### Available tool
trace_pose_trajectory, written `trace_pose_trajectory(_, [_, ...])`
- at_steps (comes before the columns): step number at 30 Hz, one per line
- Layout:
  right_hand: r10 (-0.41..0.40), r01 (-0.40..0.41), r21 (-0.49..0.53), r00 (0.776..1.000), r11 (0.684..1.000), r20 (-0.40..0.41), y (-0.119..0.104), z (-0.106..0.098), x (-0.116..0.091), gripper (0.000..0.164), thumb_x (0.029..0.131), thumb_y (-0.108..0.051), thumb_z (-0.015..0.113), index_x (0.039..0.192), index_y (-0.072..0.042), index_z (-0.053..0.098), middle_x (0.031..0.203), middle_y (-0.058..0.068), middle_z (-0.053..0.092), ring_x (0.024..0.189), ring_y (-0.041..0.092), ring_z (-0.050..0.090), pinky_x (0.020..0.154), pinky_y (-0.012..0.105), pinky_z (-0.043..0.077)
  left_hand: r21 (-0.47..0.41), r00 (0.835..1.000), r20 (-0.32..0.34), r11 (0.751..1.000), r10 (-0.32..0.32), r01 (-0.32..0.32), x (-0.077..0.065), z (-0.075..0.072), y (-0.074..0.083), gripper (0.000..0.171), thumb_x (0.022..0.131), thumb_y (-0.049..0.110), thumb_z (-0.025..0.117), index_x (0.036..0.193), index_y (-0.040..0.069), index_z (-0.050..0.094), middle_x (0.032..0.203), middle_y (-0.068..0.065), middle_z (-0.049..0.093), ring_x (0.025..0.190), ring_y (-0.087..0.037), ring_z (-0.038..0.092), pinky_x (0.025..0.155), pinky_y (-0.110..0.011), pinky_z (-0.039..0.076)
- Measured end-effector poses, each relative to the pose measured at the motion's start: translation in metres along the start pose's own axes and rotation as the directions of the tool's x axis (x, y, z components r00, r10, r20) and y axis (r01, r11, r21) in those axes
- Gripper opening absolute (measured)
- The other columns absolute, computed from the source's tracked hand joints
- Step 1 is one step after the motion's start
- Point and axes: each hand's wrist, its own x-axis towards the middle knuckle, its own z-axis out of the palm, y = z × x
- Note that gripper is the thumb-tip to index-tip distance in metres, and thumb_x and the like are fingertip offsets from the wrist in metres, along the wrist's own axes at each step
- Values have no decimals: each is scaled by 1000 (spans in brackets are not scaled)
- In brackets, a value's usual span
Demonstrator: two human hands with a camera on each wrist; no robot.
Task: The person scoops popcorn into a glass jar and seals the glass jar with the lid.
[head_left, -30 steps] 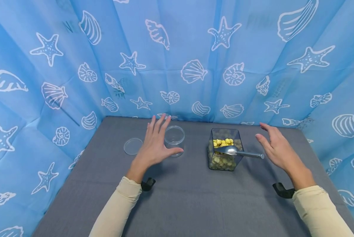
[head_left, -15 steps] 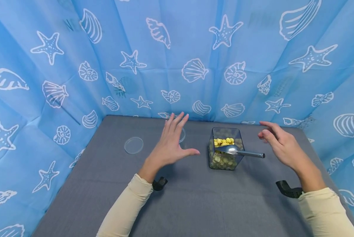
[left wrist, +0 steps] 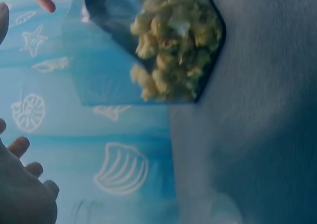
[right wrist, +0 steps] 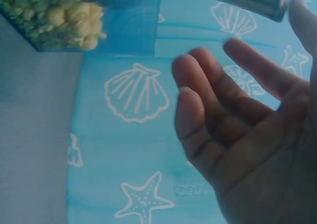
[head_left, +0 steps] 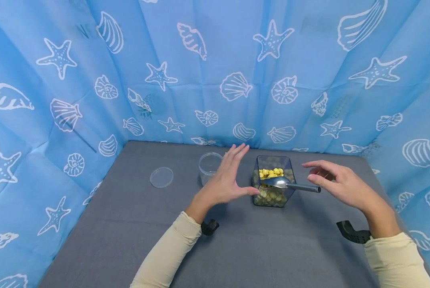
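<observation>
A clear square container (head_left: 274,161) holds yellow popcorn (head_left: 276,172), which also shows through its wall in the left wrist view. Lying across its top is a metal scoop (head_left: 283,183), bowl inside, handle jutting out to the right. My left hand (head_left: 225,182) is at the container's left side, fingers spread upward and thumb stretched toward the front wall. It holds nothing. Just right of the handle's end, my right hand (head_left: 339,182) hovers with loosely bent fingers, the thumb near the handle (right wrist: 247,1) and nothing gripped.
A clear round jar (head_left: 206,170) stands behind my left wrist, partly hidden by that hand. Left of it lies a clear round disc (head_left: 161,177), like a lid. A blue shell-print curtain (head_left: 208,96) hangs behind the grey tabletop (head_left: 128,224).
My left hand has moved right, from in front of the round jar to the popcorn container's side. The right hand's fingers have bent inward and come closer to the scoop handle.
</observation>
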Motion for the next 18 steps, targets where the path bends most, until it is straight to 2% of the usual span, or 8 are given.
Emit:
trace_pose_trajectory(3, [-7,6,19,999,1000,32,-3,0,-3,34,101,-28,65,134,-20,64,116,3,67,85,-2,60,67,26,49,-71,999,34,997,4,-2,4,9,1,122,80,50,85,163,39,-3,173,7,1,162,-25,-2,123,-66,22])
trace_pose_trajectory(7, [-7,4,35,997,999,73,-5,0,-6,35,98,-29,70,132,-20,65,121,2,64,86,-2,61,66,26,50,-144,997,72,989,-19,29,10,21,-1,121,81,49,85,161,46,-5,173,13,-2,162,-20,-2,121,-67,26])
trace_pose_trajectory(11, [15,-19,41,995,999,94,-7,1,-6,41,97,-33,71,135,-21,63,118,3,64,84,1,61,66,26,50,-173,996,84,984,-30,44,15,30,-4,119,81,51,84,160,49,-5,172,14,-2,162,-17,3,120,-65,30])
trace_pose_trajectory(18, [24,-39,100,989,994,148,-8,4,-4,43,96,-32,73,136,-20,62,106,2,65,84,5,61,66,26,50,-232,993,99,969,-61,83,25,38,-5,119,81,48,85,158,53,-5,171,13,1,160,-22,12,118,-65,33])
